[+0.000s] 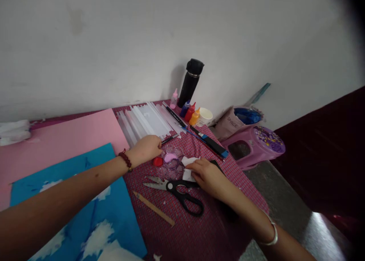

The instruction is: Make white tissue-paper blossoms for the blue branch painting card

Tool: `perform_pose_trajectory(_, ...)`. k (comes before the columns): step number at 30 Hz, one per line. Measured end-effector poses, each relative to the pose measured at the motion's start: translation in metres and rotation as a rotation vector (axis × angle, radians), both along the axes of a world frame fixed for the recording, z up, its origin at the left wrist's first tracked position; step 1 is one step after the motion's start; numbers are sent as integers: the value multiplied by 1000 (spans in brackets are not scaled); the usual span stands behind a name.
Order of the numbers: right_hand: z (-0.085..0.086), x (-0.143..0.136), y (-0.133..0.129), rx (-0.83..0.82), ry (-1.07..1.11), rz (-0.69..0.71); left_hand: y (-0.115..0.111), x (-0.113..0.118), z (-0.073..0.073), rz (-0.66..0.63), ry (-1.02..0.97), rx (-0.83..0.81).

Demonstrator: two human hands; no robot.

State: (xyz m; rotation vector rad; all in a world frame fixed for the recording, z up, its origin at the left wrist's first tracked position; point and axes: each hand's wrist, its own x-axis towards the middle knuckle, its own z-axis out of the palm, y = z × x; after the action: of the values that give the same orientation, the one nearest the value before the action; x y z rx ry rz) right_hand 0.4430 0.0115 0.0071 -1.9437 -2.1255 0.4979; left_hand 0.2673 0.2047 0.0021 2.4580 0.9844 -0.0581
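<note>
A clear palette (173,173) with rounded wells, red and pink paint showing, sits on checked cloth (182,234) between the hands. The left hand (146,150) pinches a slim dark stick (170,139); the right hand (208,177) touches white tissue (188,175), grip unclear. Scissors (182,195) crowd the palette's near side.

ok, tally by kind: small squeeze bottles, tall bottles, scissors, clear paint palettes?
Small squeeze bottles: 4 (pink one, dark blue one, red one, yellow one)
Tall black bottle: 1
Scissors: 1
Clear paint palette: 1
Total: 7
</note>
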Motion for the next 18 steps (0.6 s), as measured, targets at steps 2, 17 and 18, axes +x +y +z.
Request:
perform_pose_trajectory(2,-1,1,0,4,7,4,-1,1,1,33,3,0)
perform_pose_trajectory(17,4,17,-6,30,370,-167,2,-26,7,245,-173,-554)
perform_pose_trajectory(18,5,19,-8,46,423,-221,3,-32,8,258,-197,-571)
